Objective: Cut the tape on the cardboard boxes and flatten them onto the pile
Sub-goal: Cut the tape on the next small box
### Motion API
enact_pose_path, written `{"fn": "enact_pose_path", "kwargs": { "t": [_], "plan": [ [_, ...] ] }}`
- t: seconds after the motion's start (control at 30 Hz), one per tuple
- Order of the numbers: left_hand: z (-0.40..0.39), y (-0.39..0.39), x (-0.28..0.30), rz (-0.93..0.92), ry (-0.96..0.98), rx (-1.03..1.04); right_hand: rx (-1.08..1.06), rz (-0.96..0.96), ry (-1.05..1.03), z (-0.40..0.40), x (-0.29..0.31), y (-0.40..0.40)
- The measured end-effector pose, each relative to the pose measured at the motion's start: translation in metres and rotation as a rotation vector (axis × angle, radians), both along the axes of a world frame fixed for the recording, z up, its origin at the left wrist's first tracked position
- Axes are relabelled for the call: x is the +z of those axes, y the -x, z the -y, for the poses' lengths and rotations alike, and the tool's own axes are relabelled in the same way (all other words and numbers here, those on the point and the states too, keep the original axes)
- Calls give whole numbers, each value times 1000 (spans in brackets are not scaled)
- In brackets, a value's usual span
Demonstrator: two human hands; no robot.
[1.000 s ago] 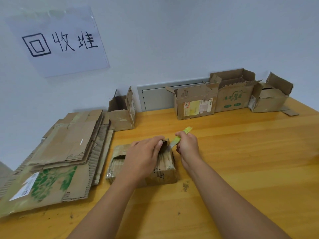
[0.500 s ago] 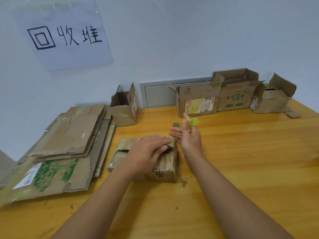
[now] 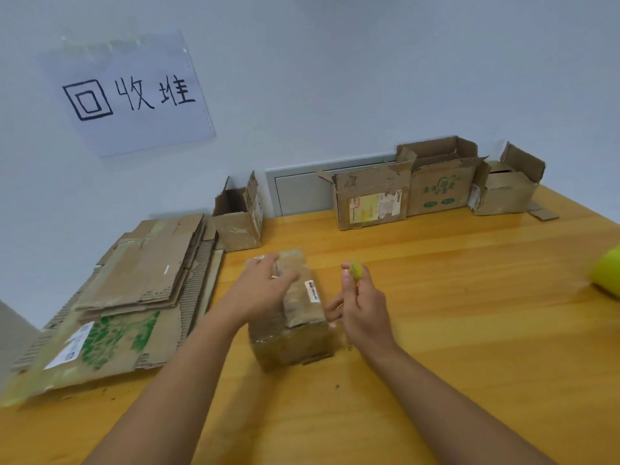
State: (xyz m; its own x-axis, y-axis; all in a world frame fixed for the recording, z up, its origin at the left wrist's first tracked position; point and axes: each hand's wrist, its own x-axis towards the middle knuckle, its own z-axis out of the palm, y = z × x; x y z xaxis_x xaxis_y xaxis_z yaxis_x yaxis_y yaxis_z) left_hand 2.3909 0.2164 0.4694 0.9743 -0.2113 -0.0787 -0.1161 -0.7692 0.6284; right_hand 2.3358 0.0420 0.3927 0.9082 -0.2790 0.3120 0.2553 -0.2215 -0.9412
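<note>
A small taped cardboard box stands on the wooden table in front of me, one end facing me. My left hand rests on its top left side, fingers curled over the far edge. My right hand hovers just right of the box and pinches a yellow-green cutter, whose blade I cannot make out. The pile of flattened cardboard lies at the left.
An open small box stands by the pile's far corner. Three open boxes line the wall at the back right. A yellow-green object pokes in at the right edge. A paper sign hangs on the wall.
The box has been turned so that one end faces me. My right hand with the cutter dropped from above the box to its right side. My left hand stayed on the box.
</note>
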Motion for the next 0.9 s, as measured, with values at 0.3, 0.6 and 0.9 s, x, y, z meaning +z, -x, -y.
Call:
{"fn": "enact_pose_path", "kwargs": {
  "t": [0.3, 0.6, 0.9],
  "plan": [
    [16, -11, -2, 47, -475, -178, -66, 21, -129, 14, 3, -3],
    [17, -8, -3, 33, -208, -576, 94, -27, -9, 21, 0, -11],
    [24, -9, -22, 221, -247, -534, -96, 85, -184, 37, 6, -9]
  ]
}}
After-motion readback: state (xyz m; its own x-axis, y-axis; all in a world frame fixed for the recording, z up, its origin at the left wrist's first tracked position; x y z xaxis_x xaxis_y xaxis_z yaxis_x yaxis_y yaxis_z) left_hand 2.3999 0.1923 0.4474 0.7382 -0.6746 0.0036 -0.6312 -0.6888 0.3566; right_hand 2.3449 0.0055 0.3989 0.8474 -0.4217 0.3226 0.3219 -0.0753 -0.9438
